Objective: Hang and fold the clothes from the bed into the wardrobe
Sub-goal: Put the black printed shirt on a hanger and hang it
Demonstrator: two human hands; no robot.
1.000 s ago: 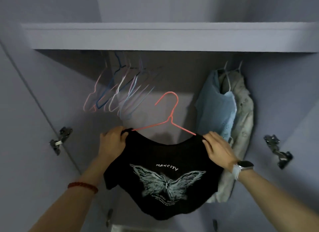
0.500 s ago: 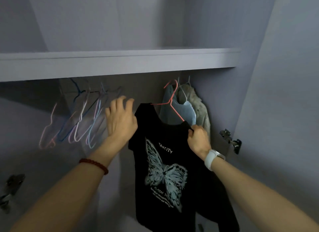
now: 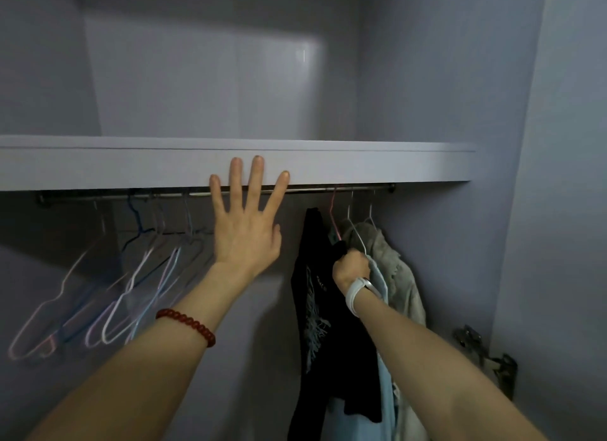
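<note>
A black T-shirt point(image 3: 317, 309) with a pale butterfly print hangs edge-on from a pink hanger point(image 3: 332, 210) hooked on the wardrobe rail point(image 3: 328, 188). My right hand point(image 3: 350, 267) grips the shirt's shoulder by the hanger. My left hand point(image 3: 247, 223) is raised with fingers spread and straight in front of the shelf edge point(image 3: 131, 164), holding nothing. To the right of the black shirt hang a light blue garment point(image 3: 386, 391) and a pale grey-green garment point(image 3: 399, 269) on white hangers.
Several empty coloured wire hangers point(image 3: 131, 283) swing on the rail's left part. A bare stretch of rail lies between them and the black shirt. The wardrobe's right wall carries a metal hinge point(image 3: 486, 358). Above the shelf is an open compartment point(image 3: 210, 79).
The hanger's hook went onto the rail, and the black shirt turned edge-on beside the blue garment. My left hand rose with fingers spread. The view tilted up.
</note>
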